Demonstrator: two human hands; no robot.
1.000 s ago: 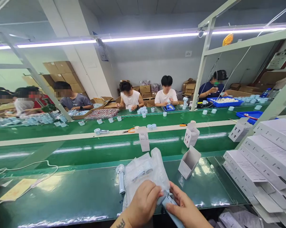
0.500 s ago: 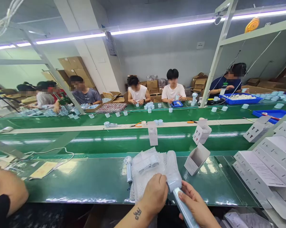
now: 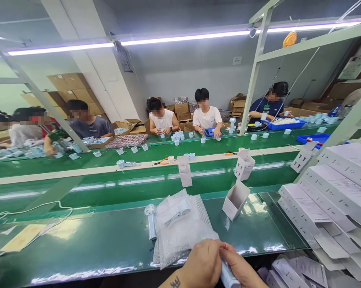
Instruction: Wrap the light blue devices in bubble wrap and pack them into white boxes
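Observation:
At the bottom edge my left hand (image 3: 202,265) and my right hand (image 3: 243,270) are closed together on a pale blue handheld fan (image 3: 228,278), only its handle showing between them. The left fingers also pinch the near corner of a bubble-wrap bag from the pile of bags (image 3: 180,226) lying on the green table (image 3: 93,240). Just left of that pile lies another small fan (image 3: 151,220), flat, head pointing away from me. An open white carton (image 3: 236,199) lies tilted to the right of the pile.
Stacks of flat white cartons (image 3: 327,200) fill the right side. Two upright cartons (image 3: 185,171) (image 3: 244,165) stand on the green conveyor belt (image 3: 108,184). Several people sit working along the far bench. A white cable (image 3: 42,208) and a yellow sheet (image 3: 23,237) lie at left.
My hands have drawn down toward me with the fan; the bag that stood up over the fan head now lies lower. A person's hand at the left edge has gone out of view.

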